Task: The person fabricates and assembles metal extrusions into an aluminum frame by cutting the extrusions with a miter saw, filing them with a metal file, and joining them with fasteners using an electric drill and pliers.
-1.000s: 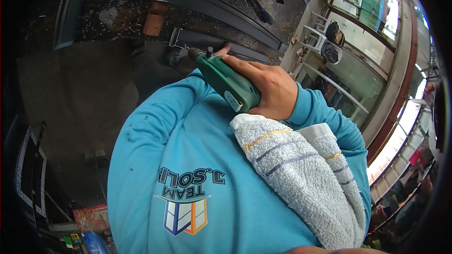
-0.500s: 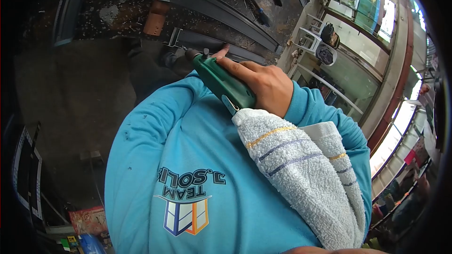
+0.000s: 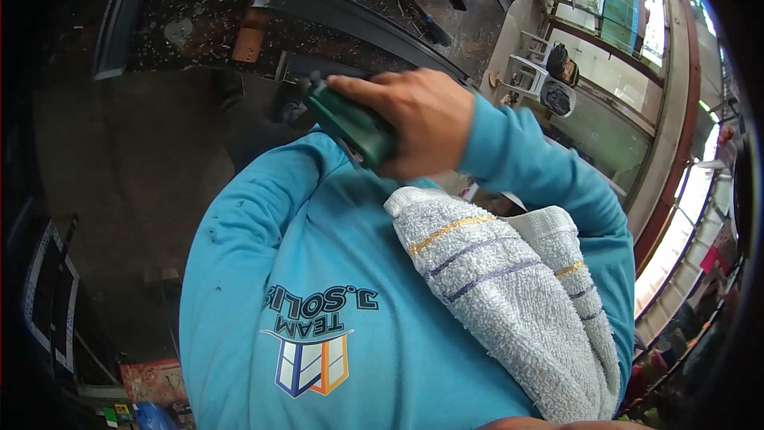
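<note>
My right hand [image 3: 418,115] is closed around the body of a green power drill [image 3: 342,115], partly smeared by motion. The drill points away to the upper left, in front of my chest. Just beyond it, the end of a dark grey metal profile [image 3: 306,66] shows on the worktable, partly covered by the drill and my hand. A longer grey metal profile [image 3: 358,20] lies farther back. My left arm, in a blue sleeve [image 3: 263,183], bends in toward the drill; its hand is hidden. A white striped towel [image 3: 493,287] hangs over the right side of my chest.
The dark worktable [image 3: 199,0] is strewn with shavings and bears a brown bar [image 3: 255,28] and a brush-like tool [image 3: 434,30]. To the right stand a white chair [image 3: 525,72], a black bag [image 3: 561,64] and glass panels [image 3: 597,123]. Another metal profile [image 3: 119,24] runs along the left.
My right hand has lifted the drill up and left, away from the towel. The drill has turned, and its chuck and bit no longer show clearly. The table has shifted slightly in view.
</note>
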Action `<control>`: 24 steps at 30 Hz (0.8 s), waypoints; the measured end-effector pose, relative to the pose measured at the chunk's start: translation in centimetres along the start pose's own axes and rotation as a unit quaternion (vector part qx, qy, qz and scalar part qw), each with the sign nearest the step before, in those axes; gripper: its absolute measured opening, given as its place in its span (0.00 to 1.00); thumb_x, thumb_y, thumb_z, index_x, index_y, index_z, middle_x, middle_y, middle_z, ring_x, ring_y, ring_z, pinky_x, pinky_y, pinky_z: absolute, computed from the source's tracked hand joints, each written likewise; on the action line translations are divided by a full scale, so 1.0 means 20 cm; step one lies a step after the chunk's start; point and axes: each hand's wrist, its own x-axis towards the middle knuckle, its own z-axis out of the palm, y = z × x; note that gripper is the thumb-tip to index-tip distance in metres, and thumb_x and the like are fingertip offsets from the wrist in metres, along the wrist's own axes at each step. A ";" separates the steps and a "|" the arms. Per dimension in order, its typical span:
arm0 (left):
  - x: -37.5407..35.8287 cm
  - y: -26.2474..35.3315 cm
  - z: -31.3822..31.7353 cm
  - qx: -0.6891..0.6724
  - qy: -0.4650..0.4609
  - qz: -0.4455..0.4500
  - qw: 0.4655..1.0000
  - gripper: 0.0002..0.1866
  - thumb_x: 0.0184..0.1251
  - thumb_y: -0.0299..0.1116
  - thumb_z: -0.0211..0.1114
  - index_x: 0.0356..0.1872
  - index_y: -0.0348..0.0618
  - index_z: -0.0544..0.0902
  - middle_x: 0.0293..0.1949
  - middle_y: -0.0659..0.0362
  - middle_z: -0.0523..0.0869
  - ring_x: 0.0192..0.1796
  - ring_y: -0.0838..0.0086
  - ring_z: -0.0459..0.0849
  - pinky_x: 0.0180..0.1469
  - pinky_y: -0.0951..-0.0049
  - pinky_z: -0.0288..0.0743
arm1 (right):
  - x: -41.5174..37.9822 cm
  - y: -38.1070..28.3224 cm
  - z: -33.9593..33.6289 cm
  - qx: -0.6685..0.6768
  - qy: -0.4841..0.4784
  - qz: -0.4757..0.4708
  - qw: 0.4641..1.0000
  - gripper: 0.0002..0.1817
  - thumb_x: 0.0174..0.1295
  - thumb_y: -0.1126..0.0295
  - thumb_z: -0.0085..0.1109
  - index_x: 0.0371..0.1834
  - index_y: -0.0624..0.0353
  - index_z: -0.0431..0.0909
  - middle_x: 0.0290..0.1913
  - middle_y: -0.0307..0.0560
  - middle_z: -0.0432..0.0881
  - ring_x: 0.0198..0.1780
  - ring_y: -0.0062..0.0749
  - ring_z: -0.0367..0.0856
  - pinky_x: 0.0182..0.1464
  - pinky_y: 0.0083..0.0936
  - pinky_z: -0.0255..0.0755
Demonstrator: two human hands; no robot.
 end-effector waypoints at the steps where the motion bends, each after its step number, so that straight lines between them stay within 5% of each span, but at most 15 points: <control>1: 0.01 0.01 0.00 0.009 0.008 0.008 1.000 0.24 0.66 0.45 0.67 0.56 0.41 0.79 0.57 0.53 0.79 0.51 0.69 0.81 0.43 0.68 0.85 | 0.01 0.01 0.01 0.013 0.002 -0.007 1.000 0.47 0.38 0.61 0.70 0.68 0.62 0.68 0.38 0.61 0.84 0.36 0.52 0.86 0.42 0.41 0.80; 7: 0.08 0.06 -0.01 0.078 0.076 0.070 0.992 0.24 0.66 0.45 0.67 0.57 0.41 0.79 0.58 0.53 0.78 0.52 0.69 0.80 0.43 0.68 0.85 | -0.27 0.15 -0.07 0.217 0.026 -0.029 0.975 0.46 0.41 0.66 0.70 0.69 0.66 0.66 0.40 0.59 0.86 0.40 0.47 0.87 0.48 0.37 0.80; 8: 0.08 0.07 -0.02 0.085 0.086 0.079 0.990 0.24 0.66 0.45 0.67 0.57 0.41 0.79 0.58 0.53 0.78 0.52 0.69 0.80 0.43 0.68 0.85 | -0.38 0.24 -0.03 0.276 0.073 -0.088 0.954 0.46 0.41 0.68 0.70 0.70 0.66 0.64 0.44 0.60 0.85 0.43 0.42 0.86 0.51 0.34 0.79; 12: -0.04 0.13 0.05 0.082 0.114 0.100 0.985 0.27 0.63 0.42 0.71 0.60 0.42 0.77 0.62 0.56 0.75 0.53 0.68 0.78 0.40 0.73 0.85 | -0.80 0.55 0.14 0.507 0.156 -0.056 0.846 0.61 0.43 0.70 0.73 0.79 0.59 0.40 0.55 0.56 0.78 0.55 0.39 0.79 0.61 0.33 0.71; 13: -0.02 0.11 0.05 0.078 0.130 0.148 0.977 0.27 0.61 0.47 0.72 0.56 0.41 0.80 0.54 0.59 0.80 0.43 0.71 0.81 0.35 0.74 0.82 | -0.86 0.71 0.23 0.557 0.161 -0.045 0.813 0.64 0.43 0.71 0.75 0.79 0.58 0.35 0.54 0.53 0.78 0.56 0.36 0.77 0.61 0.32 0.69; 14: -0.04 0.11 0.08 0.079 0.139 0.150 0.976 0.25 0.61 0.46 0.72 0.54 0.43 0.80 0.53 0.59 0.80 0.43 0.70 0.81 0.35 0.74 0.82 | -0.88 0.89 0.28 0.599 0.175 -0.042 0.780 0.68 0.43 0.72 0.76 0.80 0.56 0.30 0.53 0.50 0.77 0.57 0.33 0.75 0.62 0.31 0.67; 17: 0.03 0.09 0.01 0.085 0.126 0.180 0.972 0.21 0.61 0.45 0.72 0.51 0.46 0.81 0.49 0.58 0.81 0.42 0.69 0.82 0.33 0.72 0.82 | -0.75 1.42 0.60 0.431 0.339 0.023 0.836 0.69 0.41 0.65 0.81 0.80 0.56 0.34 0.70 0.51 0.60 0.69 0.35 0.60 0.72 0.30 0.54; 18: 0.05 0.07 -0.02 0.041 0.110 0.182 0.976 0.20 0.61 0.45 0.71 0.50 0.46 0.81 0.44 0.57 0.82 0.39 0.69 0.83 0.33 0.72 0.82 | -0.65 1.60 0.72 0.466 0.389 0.033 0.794 0.67 0.39 0.62 0.82 0.79 0.59 0.40 0.69 0.57 0.62 0.70 0.40 0.62 0.72 0.28 0.55; 21: 0.01 -0.03 -0.01 0.038 0.178 0.276 0.944 0.27 0.61 0.41 0.72 0.55 0.32 0.78 0.49 0.53 0.83 0.44 0.63 0.84 0.42 0.63 0.85 | -0.54 1.93 0.83 0.384 0.383 0.296 0.786 0.73 0.29 0.41 0.79 0.79 0.49 0.40 0.68 0.74 0.61 0.69 0.65 0.64 0.70 0.44 0.62; 24: -0.13 -0.11 0.08 -0.030 0.215 0.326 0.920 0.28 0.60 0.41 0.73 0.56 0.31 0.78 0.51 0.52 0.81 0.48 0.62 0.83 0.49 0.58 0.83 | -0.43 2.16 0.93 0.375 0.428 0.304 0.764 0.75 0.29 0.42 0.79 0.79 0.47 0.36 0.69 0.73 0.57 0.68 0.67 0.64 0.70 0.45 0.62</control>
